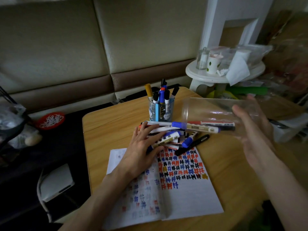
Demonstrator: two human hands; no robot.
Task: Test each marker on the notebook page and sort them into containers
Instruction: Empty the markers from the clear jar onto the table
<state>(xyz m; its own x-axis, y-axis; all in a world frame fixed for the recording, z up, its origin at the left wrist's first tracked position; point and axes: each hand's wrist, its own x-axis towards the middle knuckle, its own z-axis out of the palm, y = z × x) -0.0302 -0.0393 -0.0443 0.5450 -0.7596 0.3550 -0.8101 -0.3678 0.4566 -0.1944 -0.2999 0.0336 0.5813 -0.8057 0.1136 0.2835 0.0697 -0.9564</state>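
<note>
A clear plastic cup (208, 112) lies tipped on its side above the table, its mouth facing left, and my right hand (253, 129) grips its base end. A few markers (210, 126) slide out of its mouth. They join a pile of markers (168, 137) at the top of the open notebook (183, 194), whose page is covered in red, blue and black test marks. My left hand (143, 145) rests flat on the left side of the pile, fingers spread. A blue patterned cup (160, 110) behind the pile stands upright with several markers in it.
The wooden table (106, 127) ends at its left edge near a dark bench with a red dish (50, 120) and a white box (56, 182). A white round stand (216, 75) with jars and bags sits at the back right. A black pen (193, 145) lies beside the pile.
</note>
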